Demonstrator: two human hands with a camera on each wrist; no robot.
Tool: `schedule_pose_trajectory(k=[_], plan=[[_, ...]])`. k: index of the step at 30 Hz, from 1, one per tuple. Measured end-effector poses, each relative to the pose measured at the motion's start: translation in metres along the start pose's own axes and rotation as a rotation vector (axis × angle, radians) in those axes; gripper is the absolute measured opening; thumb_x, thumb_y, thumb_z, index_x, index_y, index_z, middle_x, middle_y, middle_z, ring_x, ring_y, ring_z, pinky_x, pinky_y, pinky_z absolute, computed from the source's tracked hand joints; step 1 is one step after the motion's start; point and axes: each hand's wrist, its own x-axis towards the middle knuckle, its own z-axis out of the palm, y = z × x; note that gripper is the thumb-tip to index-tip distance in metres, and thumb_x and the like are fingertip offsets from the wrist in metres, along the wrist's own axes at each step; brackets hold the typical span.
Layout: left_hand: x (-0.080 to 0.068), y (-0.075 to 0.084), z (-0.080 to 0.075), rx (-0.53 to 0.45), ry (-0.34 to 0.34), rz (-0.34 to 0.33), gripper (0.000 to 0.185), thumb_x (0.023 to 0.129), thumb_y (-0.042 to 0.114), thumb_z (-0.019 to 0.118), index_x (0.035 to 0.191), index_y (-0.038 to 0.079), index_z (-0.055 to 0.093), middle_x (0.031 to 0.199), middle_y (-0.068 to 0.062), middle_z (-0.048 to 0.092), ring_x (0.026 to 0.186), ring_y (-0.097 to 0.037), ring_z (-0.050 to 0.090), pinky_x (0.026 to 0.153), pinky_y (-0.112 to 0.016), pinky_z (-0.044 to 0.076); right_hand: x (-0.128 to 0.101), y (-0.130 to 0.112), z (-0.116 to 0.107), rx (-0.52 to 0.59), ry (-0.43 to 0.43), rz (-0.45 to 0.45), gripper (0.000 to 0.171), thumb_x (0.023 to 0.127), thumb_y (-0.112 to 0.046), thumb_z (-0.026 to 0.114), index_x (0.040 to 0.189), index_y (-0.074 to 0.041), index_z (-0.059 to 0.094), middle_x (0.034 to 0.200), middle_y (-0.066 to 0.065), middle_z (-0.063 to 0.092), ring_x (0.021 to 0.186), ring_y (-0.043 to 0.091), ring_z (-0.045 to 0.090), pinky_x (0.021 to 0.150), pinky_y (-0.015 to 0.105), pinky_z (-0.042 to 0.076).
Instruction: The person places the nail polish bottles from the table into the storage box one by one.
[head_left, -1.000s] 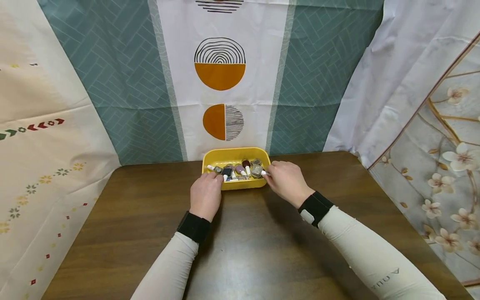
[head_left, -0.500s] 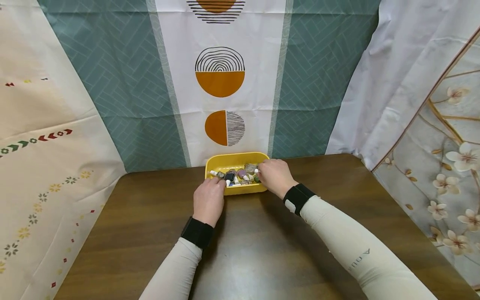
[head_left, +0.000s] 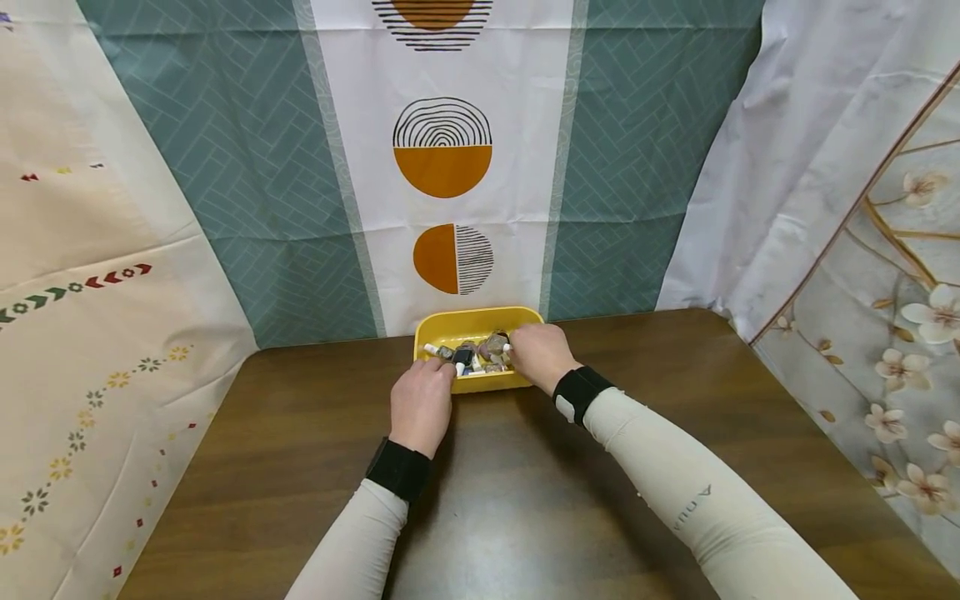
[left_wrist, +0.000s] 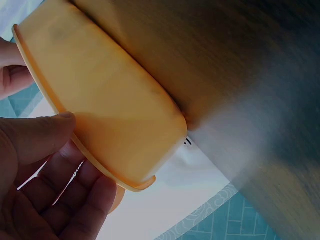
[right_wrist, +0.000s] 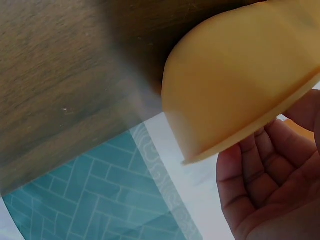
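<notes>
A yellow plastic bin [head_left: 487,383] at the far edge of the table holds several small nail polish bottles with white caps. My left hand [head_left: 420,406] grips its front left rim; in the left wrist view the thumb [left_wrist: 45,132] lies on the outer wall, the other fingers behind the rim. My right hand [head_left: 542,357] reaches over the right side, pinching a glittery nail polish bottle [head_left: 493,343] by its white cap. From the right wrist view, the bin wall [right_wrist: 240,75] hides these fingertips. A dark square nail polish bottle [head_left: 463,357] lies close to my left hand.
Under the bin stretches a brown wooden table [head_left: 480,500]. A patterned curtain [head_left: 442,250] hangs right behind it. Fabric panels close in the left side [head_left: 75,400] and the right side [head_left: 862,333].
My right hand has moved left and further over the bin, carrying the glittery bottle inward over the others. My left hand keeps its grip on the rim. The head view has tilted slightly.
</notes>
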Motion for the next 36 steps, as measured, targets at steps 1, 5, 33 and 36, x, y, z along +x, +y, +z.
schedule_pose_trajectory(k=[1,5,33,36], plan=[[0.0,0.0,0.0,0.005,0.007,0.005,0.023,0.094,0.0,0.087,0.115,0.008,0.085,0.107,-0.01,0.079,0.092,-0.028,0.068,0.084,-0.041,0.063,0.001,-0.001,0.0,0.002,-0.005,0.002,0.022,0.106,-0.023,0.075,0.091,-0.007,0.078,0.081,0.006,0.071,0.077,0.028,0.07,0.073,0.047,0.061],[-0.001,0.002,0.0,0.03,0.029,0.023,0.02,0.096,-0.002,0.083,0.112,0.008,0.085,0.105,-0.009,0.079,0.091,-0.028,0.069,0.081,-0.041,0.062,0.003,-0.002,0.003,0.006,-0.015,0.002,0.022,0.106,-0.024,0.077,0.092,-0.007,0.077,0.083,0.008,0.073,0.079,0.029,0.072,0.074,0.049,0.062],[-0.003,0.002,-0.001,0.034,0.003,0.008,0.026,0.093,0.001,0.088,0.118,0.008,0.085,0.106,-0.009,0.079,0.091,-0.026,0.067,0.082,-0.039,0.062,0.011,-0.003,0.013,0.043,-0.026,-0.032,0.017,0.103,-0.023,0.08,0.093,-0.009,0.081,0.087,0.007,0.076,0.081,0.027,0.073,0.077,0.049,0.062],[-0.003,0.001,0.0,0.038,0.009,0.008,0.025,0.093,0.001,0.088,0.117,0.008,0.085,0.105,-0.009,0.079,0.09,-0.026,0.066,0.081,-0.038,0.061,0.012,-0.004,0.013,0.049,-0.037,-0.033,0.016,0.104,-0.021,0.08,0.092,-0.009,0.081,0.085,0.006,0.075,0.08,0.026,0.071,0.077,0.047,0.062]])
